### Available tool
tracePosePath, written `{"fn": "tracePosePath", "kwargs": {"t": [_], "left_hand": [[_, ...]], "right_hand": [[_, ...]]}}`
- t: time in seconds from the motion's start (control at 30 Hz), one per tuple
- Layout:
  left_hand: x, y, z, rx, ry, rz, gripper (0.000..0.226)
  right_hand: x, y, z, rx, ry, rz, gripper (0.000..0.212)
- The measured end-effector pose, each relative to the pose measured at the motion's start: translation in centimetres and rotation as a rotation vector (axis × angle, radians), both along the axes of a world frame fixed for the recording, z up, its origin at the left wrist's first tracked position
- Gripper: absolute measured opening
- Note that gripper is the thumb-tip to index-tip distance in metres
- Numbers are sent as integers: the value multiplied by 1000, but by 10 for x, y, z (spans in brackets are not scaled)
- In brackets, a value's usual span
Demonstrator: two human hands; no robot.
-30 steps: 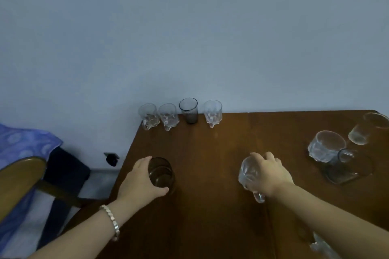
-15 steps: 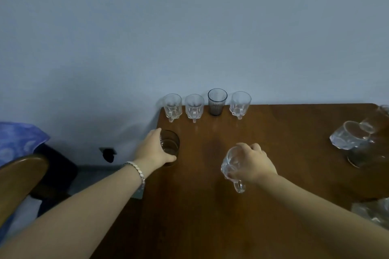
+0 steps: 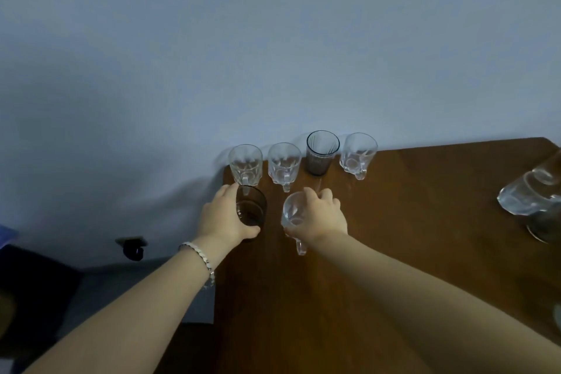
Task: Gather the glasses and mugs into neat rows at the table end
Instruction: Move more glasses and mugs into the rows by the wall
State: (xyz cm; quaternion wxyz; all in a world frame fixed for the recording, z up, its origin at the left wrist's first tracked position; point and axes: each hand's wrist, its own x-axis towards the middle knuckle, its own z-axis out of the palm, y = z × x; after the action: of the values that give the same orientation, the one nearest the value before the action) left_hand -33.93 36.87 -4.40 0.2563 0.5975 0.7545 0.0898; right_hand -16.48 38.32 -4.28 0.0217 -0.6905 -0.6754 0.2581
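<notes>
Along the far end of the brown table (image 3: 409, 252), against the wall, stands a row: two clear mugs (image 3: 246, 162) (image 3: 283, 164), a dark ribbed tumbler (image 3: 321, 152) and a third clear mug (image 3: 357, 155). Just in front of the row's left end, my left hand (image 3: 223, 217) grips a dark smoked glass (image 3: 251, 210). Beside it my right hand (image 3: 318, 215) holds a clear glass mug (image 3: 292, 215) from above, its handle pointing toward me. Whether either rests on the table I cannot tell.
More clear glassware (image 3: 529, 196) crowds the table's right edge, partly cut off by the frame. The table's left edge drops to the floor, where a small black object (image 3: 132, 249) sits by the wall.
Both hands have carried their glasses forward toward the wall, closing up to just behind the standing row. The view has shifted so the row sits nearer the middle.
</notes>
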Motion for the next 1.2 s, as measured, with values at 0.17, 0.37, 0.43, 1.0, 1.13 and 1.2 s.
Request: {"fn": "tracePosePath", "kwargs": {"t": [0.17,0.37,0.43,1.0,1.13,1.2], "left_hand": [[-4,-2,-4,39,-6,-11,101],[3,-10,-1,13,2,-43,99],[9,-17,3,-47,48,-59,96],[281,-147,60,-179,48,-468,26],[336,-176,62,-212,24,-397,25],[355,-190,62,-223,12,-353,23]], "right_hand": [[-22,19,-12,9,-7,17,87],[-6,-13,-5,-28,64,7,97],[19,-32,1,-113,-17,63,72],[374,-164,46,-71,-215,-49,42],[437,-153,42,-42,-360,-145,79],[454,-147,32,-164,-288,-223,88]]}}
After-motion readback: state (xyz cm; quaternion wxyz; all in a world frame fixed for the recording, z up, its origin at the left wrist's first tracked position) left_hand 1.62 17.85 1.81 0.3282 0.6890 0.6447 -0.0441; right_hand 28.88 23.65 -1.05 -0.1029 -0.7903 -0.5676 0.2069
